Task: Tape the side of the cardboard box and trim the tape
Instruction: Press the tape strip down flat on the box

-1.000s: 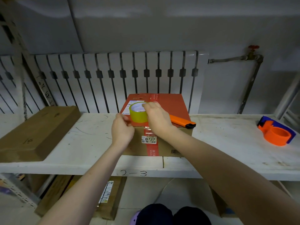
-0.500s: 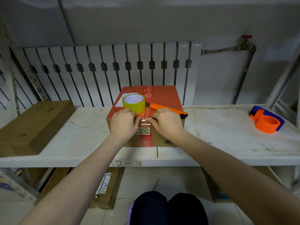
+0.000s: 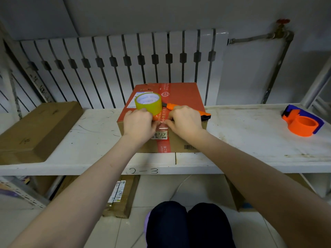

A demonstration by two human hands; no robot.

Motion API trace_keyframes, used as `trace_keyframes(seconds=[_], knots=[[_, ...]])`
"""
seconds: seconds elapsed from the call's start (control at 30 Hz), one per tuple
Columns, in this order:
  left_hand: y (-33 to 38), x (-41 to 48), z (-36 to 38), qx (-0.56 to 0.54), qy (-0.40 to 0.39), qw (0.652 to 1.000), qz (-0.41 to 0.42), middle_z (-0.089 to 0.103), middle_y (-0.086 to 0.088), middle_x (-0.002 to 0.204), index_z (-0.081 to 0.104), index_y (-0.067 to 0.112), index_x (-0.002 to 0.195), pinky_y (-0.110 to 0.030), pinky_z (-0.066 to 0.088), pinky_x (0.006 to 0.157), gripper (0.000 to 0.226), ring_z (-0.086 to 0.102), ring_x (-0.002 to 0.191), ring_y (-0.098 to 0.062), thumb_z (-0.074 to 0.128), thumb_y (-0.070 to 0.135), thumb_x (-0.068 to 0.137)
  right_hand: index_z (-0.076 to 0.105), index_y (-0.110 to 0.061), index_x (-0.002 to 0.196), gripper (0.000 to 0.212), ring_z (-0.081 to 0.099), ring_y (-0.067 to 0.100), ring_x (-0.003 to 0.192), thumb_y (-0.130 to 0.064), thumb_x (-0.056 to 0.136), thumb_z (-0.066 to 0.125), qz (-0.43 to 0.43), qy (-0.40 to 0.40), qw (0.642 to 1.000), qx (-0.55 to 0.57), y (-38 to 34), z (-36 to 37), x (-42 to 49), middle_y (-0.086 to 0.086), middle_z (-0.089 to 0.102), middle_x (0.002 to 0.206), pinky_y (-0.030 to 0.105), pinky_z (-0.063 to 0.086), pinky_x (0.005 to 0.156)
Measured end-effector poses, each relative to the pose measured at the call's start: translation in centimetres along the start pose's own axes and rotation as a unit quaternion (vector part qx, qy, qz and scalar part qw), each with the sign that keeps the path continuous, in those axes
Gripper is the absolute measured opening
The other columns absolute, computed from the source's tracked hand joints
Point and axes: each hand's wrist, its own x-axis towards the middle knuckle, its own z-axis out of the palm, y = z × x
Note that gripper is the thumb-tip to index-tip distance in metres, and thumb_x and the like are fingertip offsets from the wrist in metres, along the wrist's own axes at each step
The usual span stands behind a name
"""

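1. A square brown cardboard box with a glossy red top (image 3: 180, 94) sits on the scuffed white shelf board (image 3: 250, 136), a red printed strip running down its near side under both hands.
2. Left hand (image 3: 138, 123) and right hand (image 3: 185, 121) meet at the box's near top edge — fingers curled, fingertips pressing a shiny clear piece of tape (image 3: 162, 127) flat onto the cardboard, just above a white label (image 3: 160, 135). Neither hand grips anything; both push down.
3. Just beyond the left fingers stands a yellow-green roll of tape (image 3: 148, 103), smooth and round, on the box top.
4. Behind the right knuckles lies an orange plastic utility knife (image 3: 186, 110), partly hidden by that hand.
5. Far right of the hands — an orange and blue tape dispenser (image 3: 302, 122). Far left, a flat brown carton (image 3: 35, 127). A ribbed white radiator (image 3: 125, 68) stands behind.
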Motion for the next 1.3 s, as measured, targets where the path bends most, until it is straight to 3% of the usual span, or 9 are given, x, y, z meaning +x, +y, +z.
trace_keyframes(seconds=[0.1,0.2,0.3,0.5,0.7,0.8,0.93,1.1,1.3], knots=[[-0.1,0.1,0.1,0.01,0.006,0.999,0.031,0.065,-0.009,0.084,0.068,0.011,0.079,-0.031,0.028,0.065,0.041,0.061,0.078,-0.03,0.048,0.046,0.087,0.071,-0.015,0.08,0.033,0.06,0.026,0.084,-0.045,0.084,0.06,-0.025,0.012,0.999,-0.017,0.3,0.4,0.1,0.004,0.065,0.085,0.03,0.041,0.055],[-0.5,0.1,0.3,0.001,0.014,0.999,0.039,0.062,-0.007,0.072,0.07,0.01,0.073,-0.028,0.029,0.059,0.042,0.06,0.067,-0.028,0.051,0.047,0.082,0.067,-0.016,0.059,0.03,0.06,0.023,0.064,-0.043,0.068,0.073,-0.035,0.048,0.998,-0.026,0.3,1.0,-0.2,0.0,0.061,0.065,0.022,0.029,0.045],[-0.7,0.1,0.6,-0.019,0.027,0.999,0.03,0.061,-0.006,0.067,0.072,0.01,0.072,-0.027,0.029,0.056,0.04,0.06,0.064,-0.028,0.057,0.047,0.078,0.063,-0.018,0.054,0.031,0.058,0.019,0.058,-0.046,0.061,0.076,-0.033,0.088,0.995,-0.01,0.6,1.6,-0.3,-0.004,0.059,0.059,0.019,0.026,0.043],[-0.6,-0.5,1.0,-0.032,0.044,0.998,0.01,0.063,-0.006,0.079,0.069,0.013,0.079,-0.029,0.029,0.062,0.038,0.061,0.08,-0.028,0.061,0.05,0.074,0.058,-0.016,0.06,0.037,0.057,0.021,0.062,-0.051,0.061,0.071,-0.068,0.114,0.991,-0.003,0.8,2.0,-0.5,-0.002,0.058,0.066,0.023,0.032,0.043],[-0.5,-1.2,1.9,-0.025,0.047,0.999,-0.007,0.062,-0.005,0.077,0.062,0.013,0.075,-0.034,0.041,0.065,0.036,0.059,0.077,-0.029,0.07,0.046,0.066,0.057,-0.015,0.073,0.038,0.055,0.022,0.068,-0.047,0.061,0.073,-0.064,0.101,0.992,-0.027,0.7,2.2,-0.9,0.001,0.058,0.074,0.027,0.033,0.045],[-0.6,-1.6,2.1,-0.018,0.067,0.997,-0.016,0.061,-0.003,0.078,0.061,0.015,0.076,-0.036,0.041,0.069,0.035,0.058,0.078,-0.027,0.071,0.046,0.064,0.058,-0.013,0.077,0.043,0.056,0.023,0.068,-0.045,0.056,0.078,-0.071,0.092,0.992,-0.038,0.2,1.7,-0.7,0.003,0.058,0.075,0.025,0.028,0.046],[-1.0,-1.6,2.3,-0.013,0.081,0.997,0.004,0.061,-0.002,0.076,0.061,0.015,0.075,-0.035,0.04,0.07,0.032,0.058,0.078,-0.026,0.074,0.041,0.062,0.061,-0.013,0.078,0.043,0.058,0.024,0.071,-0.052,0.063,0.072,-0.034,0.105,0.994,-0.022,-0.9,1.6,-0.4,0.004,0.059,0.076,0.025,0.028,0.048],[-1.8,-2.0,2.7,-0.028,0.085,0.995,0.035,0.063,-0.001,0.082,0.066,0.015,0.087,-0.035,0.034,0.075,0.032,0.06,0.083,-0.026,0.077,0.027,0.059,0.06,-0.013,0.079,0.056,0.058,0.025,0.071,-0.059,0.052,0.077,-0.014,0.097,0.993,-0.072,-1.2,2.2,-0.2,0.006,0.059,0.077,0.027,0.027,0.051],[-1.2,-2.0,2.0,-0.044,0.051,0.998,0.017,0.06,-0.004,0.086,0.064,0.012,0.088,-0.038,0.039,0.078,0.039,0.058,0.087,-0.026,0.066,0.045,0.067,0.058,-0.013,0.09,0.066,0.057,0.024,0.077,-0.048,0.041,0.086,-0.008,0.057,0.99,-0.13,-1.2,2.7,-1.2,0.005,0.059,0.085,0.032,0.042,0.061]])
